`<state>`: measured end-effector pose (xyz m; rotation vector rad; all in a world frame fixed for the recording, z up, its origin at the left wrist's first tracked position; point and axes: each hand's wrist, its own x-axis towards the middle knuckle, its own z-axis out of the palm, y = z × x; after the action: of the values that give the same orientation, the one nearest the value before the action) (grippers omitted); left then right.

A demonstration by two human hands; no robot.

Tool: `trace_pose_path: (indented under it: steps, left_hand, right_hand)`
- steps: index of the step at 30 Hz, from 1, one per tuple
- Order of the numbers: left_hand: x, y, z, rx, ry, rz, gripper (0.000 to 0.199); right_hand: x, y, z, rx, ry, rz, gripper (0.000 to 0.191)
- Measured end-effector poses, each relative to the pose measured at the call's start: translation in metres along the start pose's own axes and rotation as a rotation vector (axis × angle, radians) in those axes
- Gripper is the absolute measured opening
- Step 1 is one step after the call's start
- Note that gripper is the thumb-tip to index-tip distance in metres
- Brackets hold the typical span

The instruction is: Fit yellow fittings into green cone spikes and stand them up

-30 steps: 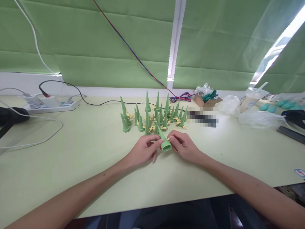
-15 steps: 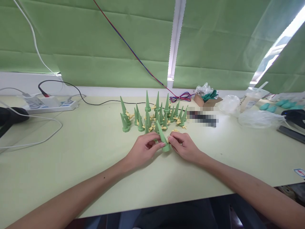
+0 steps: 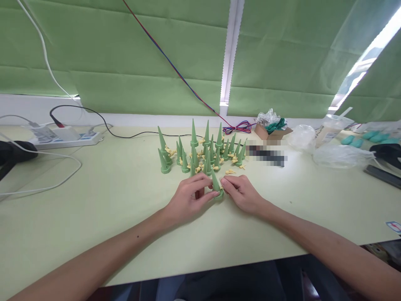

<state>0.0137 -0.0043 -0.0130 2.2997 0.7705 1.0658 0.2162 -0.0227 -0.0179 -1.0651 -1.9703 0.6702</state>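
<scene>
A green cone [image 3: 216, 184] with a round base is pinched between the thumb and fingers of my left hand [image 3: 191, 194]. My right hand [image 3: 242, 192] is closed at the cone's right side, its thumb and forefinger on a small yellow piece [image 3: 222, 188] mostly hidden by the fingertips. Just beyond my hands stand several green cones [image 3: 193, 133] of different heights, upright on the table. Small yellow pieces [image 3: 231, 172] lie among and in front of them.
A power strip [image 3: 67, 140] with plugs and cables lies at the left. At the right back are a small cardboard box [image 3: 274, 133], plastic bags [image 3: 343, 156], a cup with a straw [image 3: 330, 129] and turquoise pieces [image 3: 372, 136]. The table [image 3: 103, 217] ends near my body.
The cone in my left hand has tilted, so its tip now sits lower and looks shorter. Both hands have barely moved.
</scene>
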Motion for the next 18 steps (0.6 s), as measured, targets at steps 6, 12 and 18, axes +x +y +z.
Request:
trace_pose_path:
  steps: [6,12,18]
  left_hand:
    - [-0.0036,0.0011,0.0013,0.071,0.032,0.113,0.008]
    - [-0.0026,0.0007,0.0014,0.109,0.045,0.135,0.018]
    - [-0.0032,0.0028,0.0019,0.098,0.091,-0.037,0.011]
  right_hand:
    - [0.0003,0.0,0.0002,-0.008,-0.021,0.027,0.041]
    - [0.001,-0.0023,0.0015,-0.015,0.012,0.049,0.042]
    - [0.0009,-0.0027,0.0005,0.041,0.117,0.099,0.042]
